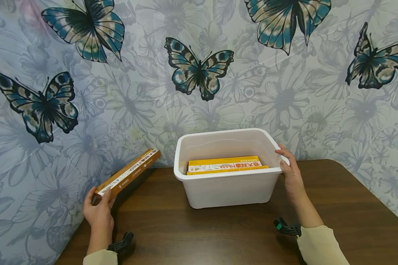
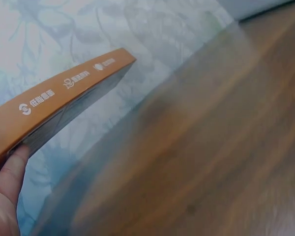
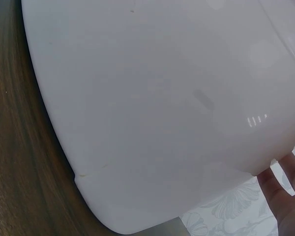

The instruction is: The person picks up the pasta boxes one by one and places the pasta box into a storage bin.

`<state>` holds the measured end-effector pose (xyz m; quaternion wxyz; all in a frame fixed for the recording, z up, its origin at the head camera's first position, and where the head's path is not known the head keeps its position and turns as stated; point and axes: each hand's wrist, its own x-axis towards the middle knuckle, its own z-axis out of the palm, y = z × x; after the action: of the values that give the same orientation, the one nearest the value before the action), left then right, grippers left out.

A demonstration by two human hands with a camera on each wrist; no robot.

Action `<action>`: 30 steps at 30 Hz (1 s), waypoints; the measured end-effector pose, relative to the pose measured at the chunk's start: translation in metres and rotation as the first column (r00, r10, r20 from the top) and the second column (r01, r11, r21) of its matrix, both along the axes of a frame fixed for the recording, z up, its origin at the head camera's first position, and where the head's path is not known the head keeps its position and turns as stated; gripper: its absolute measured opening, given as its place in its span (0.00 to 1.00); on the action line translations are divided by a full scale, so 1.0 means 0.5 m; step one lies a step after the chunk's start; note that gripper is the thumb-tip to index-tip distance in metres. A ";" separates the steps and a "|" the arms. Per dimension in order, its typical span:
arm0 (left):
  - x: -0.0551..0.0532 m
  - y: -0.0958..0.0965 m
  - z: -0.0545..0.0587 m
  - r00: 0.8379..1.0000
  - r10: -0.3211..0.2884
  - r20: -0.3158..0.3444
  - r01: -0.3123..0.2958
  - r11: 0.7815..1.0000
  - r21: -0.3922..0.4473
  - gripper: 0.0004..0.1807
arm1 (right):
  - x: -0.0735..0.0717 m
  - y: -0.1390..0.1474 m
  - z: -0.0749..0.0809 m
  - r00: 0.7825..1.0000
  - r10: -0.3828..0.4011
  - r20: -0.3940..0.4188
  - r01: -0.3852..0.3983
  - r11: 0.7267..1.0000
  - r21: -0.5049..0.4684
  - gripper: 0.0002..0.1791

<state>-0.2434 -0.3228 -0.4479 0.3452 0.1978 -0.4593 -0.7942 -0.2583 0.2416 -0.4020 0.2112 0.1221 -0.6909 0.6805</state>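
Left hand (image 1: 98,213) fingers clamped on pasta box (image 1: 129,171), raised over desk (image 1: 185,235) | right hand (image 1: 292,176) curled on white bin (image 1: 227,193) rim | advice: level box, lower beside packed box (image 1: 223,165).

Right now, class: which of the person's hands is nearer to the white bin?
Right. The right hand grips the rim of the white bin at its right end. The left hand is off to the bin's left, holding a pasta box near the wall.
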 end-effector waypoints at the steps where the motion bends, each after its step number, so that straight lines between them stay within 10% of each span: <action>1: 0.000 0.002 0.005 1.000 -0.002 -0.008 0.002 1.000 0.002 0.38 | 0.000 0.000 0.000 1.000 0.000 0.001 0.000 1.000 -0.001 0.24; 30: 0.014 0.104 0.140 0.933 -0.120 -0.339 0.142 0.989 0.040 0.29 | 0.001 -0.003 -0.001 1.000 0.020 -0.015 -0.021 0.999 -0.035 0.23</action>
<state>-0.2363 -0.2708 -0.3777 0.3584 0.0394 -0.3801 -0.8518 -0.2576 0.2400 -0.4024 0.2115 0.1305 -0.6761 0.6936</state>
